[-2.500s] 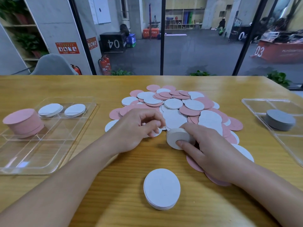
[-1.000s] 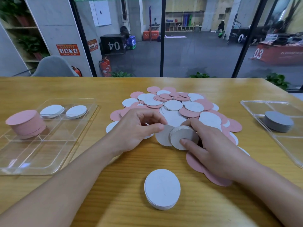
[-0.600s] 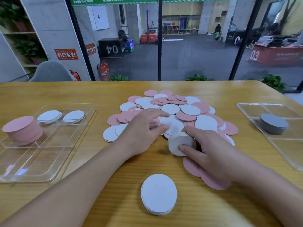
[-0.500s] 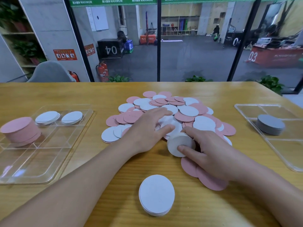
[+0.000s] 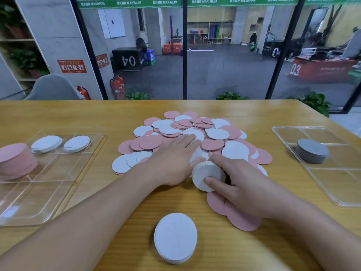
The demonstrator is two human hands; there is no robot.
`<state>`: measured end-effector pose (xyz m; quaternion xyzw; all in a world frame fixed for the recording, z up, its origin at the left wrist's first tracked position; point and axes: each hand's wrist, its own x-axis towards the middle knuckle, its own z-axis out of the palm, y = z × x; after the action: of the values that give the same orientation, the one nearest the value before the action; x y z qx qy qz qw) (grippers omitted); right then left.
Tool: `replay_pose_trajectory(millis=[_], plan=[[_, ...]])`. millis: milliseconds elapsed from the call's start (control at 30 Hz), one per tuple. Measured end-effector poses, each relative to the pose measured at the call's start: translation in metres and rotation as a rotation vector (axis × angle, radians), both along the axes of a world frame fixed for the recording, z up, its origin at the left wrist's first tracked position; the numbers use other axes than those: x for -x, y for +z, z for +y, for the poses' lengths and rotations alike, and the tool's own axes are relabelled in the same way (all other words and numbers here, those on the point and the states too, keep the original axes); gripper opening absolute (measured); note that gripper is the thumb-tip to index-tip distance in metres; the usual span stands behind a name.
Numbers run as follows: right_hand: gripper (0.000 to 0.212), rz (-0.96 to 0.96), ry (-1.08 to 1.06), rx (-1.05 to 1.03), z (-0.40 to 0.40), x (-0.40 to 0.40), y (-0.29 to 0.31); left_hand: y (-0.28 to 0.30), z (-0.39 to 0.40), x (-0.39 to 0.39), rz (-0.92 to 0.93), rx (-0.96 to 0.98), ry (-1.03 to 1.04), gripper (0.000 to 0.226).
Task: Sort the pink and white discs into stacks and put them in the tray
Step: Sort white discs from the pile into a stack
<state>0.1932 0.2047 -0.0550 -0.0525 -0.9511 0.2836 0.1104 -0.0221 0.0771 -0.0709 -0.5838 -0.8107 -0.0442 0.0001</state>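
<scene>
A loose heap of pink and white discs (image 5: 195, 133) covers the middle of the wooden table. My left hand (image 5: 173, 161) lies flat on the heap, fingers straight, fingertips on a white disc. My right hand (image 5: 240, 182) grips a small tilted stack of white discs (image 5: 203, 171) at the heap's near edge, thumb on its face. A separate stack of white discs (image 5: 175, 237) lies on the table close to me. The clear tray (image 5: 39, 194) on the left holds a tall pink stack (image 5: 15, 159) and two low white stacks (image 5: 46, 143).
A second clear tray (image 5: 332, 184) on the right holds a grey stack of discs (image 5: 312, 150). Two pink discs (image 5: 238, 218) lie under my right wrist. Behind the table's far edge stands a glass wall with a grey chair (image 5: 52, 87) at the left.
My left hand has uncurled and reached forward onto the heap, pushing discs; some white ones spread to the left. My right hand keeps the white stack in about the same place.
</scene>
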Motion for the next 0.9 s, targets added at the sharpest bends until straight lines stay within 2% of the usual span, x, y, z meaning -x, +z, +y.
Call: replay_pose_trajectory(millis=[133, 267, 400, 567, 733, 800, 900], plan=[[0.028, -0.001, -0.016, 0.011, -0.002, 0.0, 0.002, 0.008, -0.028, -0.004, 0.004, 0.01, 0.008, 0.062], [0.028, -0.012, -0.025, 0.005, -0.004, 0.0, 0.002, 0.013, -0.052, -0.002, -0.051, 0.042, 0.016, 0.068], [0.029, -0.021, -0.031, 0.004, -0.004, 0.0, 0.001, 0.015, -0.077, -0.001, -0.248, -0.18, 0.117, 0.06], [0.03, -0.014, -0.033, -0.019, -0.004, 0.001, -0.002, 0.02, -0.098, 0.012, -0.219, -0.116, 0.186, 0.063], [0.027, 0.003, -0.034, -0.019, -0.006, 0.002, -0.004, 0.02, -0.096, 0.011, -0.207, -0.201, 0.165, 0.06], [0.027, 0.01, -0.037, -0.019, -0.006, 0.003, -0.005, 0.02, -0.096, 0.008, -0.244, -0.281, 0.178, 0.049], [0.026, 0.021, -0.038, -0.015, -0.006, 0.003, -0.008, 0.021, -0.094, 0.007, -0.455, -0.498, 0.192, 0.021]])
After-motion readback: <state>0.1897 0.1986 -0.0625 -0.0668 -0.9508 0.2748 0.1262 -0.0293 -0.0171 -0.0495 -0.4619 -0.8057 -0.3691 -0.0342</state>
